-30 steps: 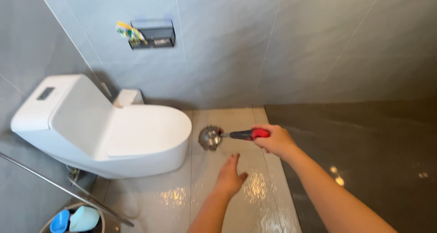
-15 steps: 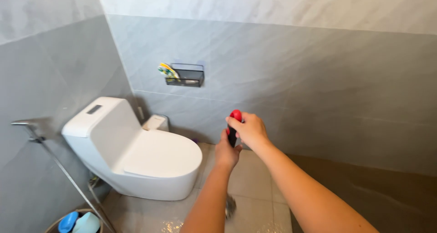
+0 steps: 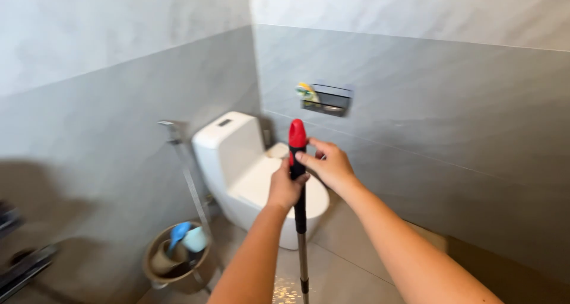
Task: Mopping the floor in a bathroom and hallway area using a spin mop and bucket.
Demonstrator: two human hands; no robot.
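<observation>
A long pole (image 3: pixel 301 221) with a black grip and a red cap stands upright in front of me, its metal shaft running down out of view. My left hand (image 3: pixel 286 187) is wrapped around the black grip just below the red cap. My right hand (image 3: pixel 328 164) holds the pole from the right side, fingers on the grip near the cap. The lower end of the pole is hidden below the picture's edge.
A white toilet (image 3: pixel 240 161) with closed lid stands behind the pole against grey tiled walls. A wall rack (image 3: pixel 326 99) holds small items. A spray hose (image 3: pixel 187 173) hangs left of the toilet above a round bin (image 3: pixel 175 259) with blue items. The floor tiles are wet.
The view has lifted from the floor to the walls. The pole has been raised from near-flat on the floor to upright, and both hands now grip its top.
</observation>
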